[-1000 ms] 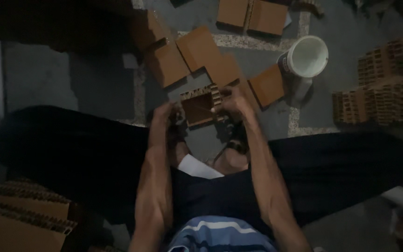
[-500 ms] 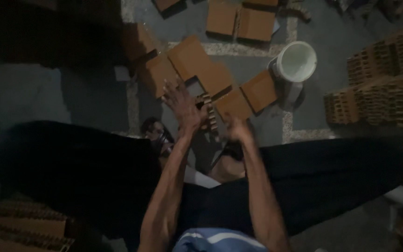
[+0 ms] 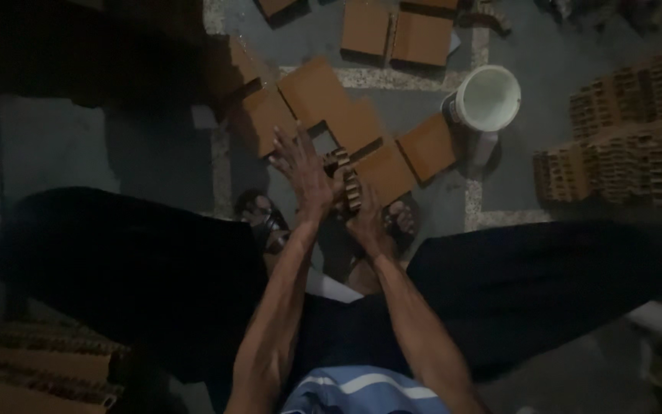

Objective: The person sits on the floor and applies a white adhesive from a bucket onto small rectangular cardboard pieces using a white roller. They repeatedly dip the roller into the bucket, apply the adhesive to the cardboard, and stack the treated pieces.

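The left hand [image 3: 300, 172] is raised with fingers spread, its palm pressed flat against the side of a small brown ridged piece [image 3: 345, 182] — while the right hand [image 3: 365, 218] closes around the same piece from below and from the other side. The two hands stand close together with the piece clamped between them, above the person's sandalled feet [image 3: 404, 218]. Just beyond the hands, flat brown cardboard panels [image 3: 323, 96] lie scattered on the grey floor [image 3: 155, 146], some overlapping. A white bucket [image 3: 488, 98] stands on the floor to the right of the panels, near one of them. Farther right, stacks of brown ridged pieces [image 3: 630, 130] rise in rows — well apart from the hands. More stacked brown material [image 3: 32, 368] sits at the lower left.
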